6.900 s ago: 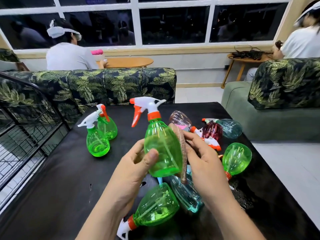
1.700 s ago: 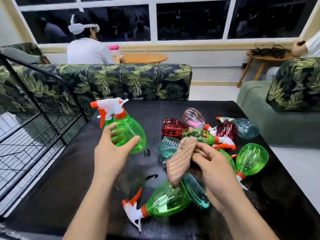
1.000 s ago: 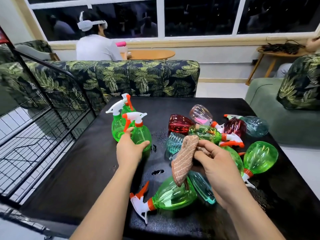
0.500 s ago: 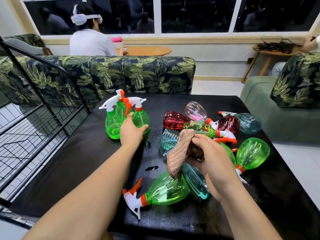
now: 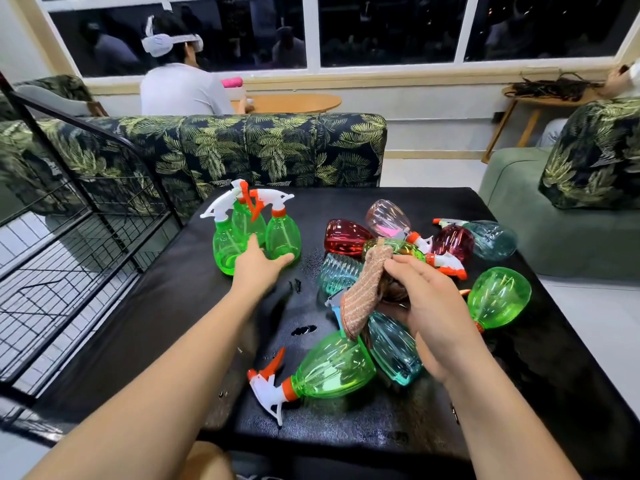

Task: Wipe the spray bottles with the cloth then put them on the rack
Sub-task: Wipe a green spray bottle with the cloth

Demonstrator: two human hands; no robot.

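Note:
Three green spray bottles stand upright together at the table's far left: one (image 5: 225, 249) in front, one (image 5: 244, 221) behind, and one (image 5: 283, 235) on the right. My left hand (image 5: 258, 270) lies just below them with its fingers relaxed, the thumb reaching toward the base of the right one. My right hand (image 5: 427, 306) pinches a bunched brown cloth (image 5: 363, 292) above a pile of lying bottles. A green bottle (image 5: 334, 370) and a teal bottle (image 5: 394, 348) lie nearest me. The black wire rack (image 5: 69, 258) stands left of the table.
More bottles lie on the black table (image 5: 166, 317): red (image 5: 344, 237), pink (image 5: 388, 216), dark red (image 5: 453, 242), teal (image 5: 493, 239), green (image 5: 498, 297). Water drops sit mid-table. A leaf-print sofa (image 5: 277, 150) stands behind, with a seated person (image 5: 183, 88) beyond it.
My left hand carried a green bottle to the far left, stood it beside the two others, and has now loosened its grip and slipped down. The right hand kept holding the cloth.

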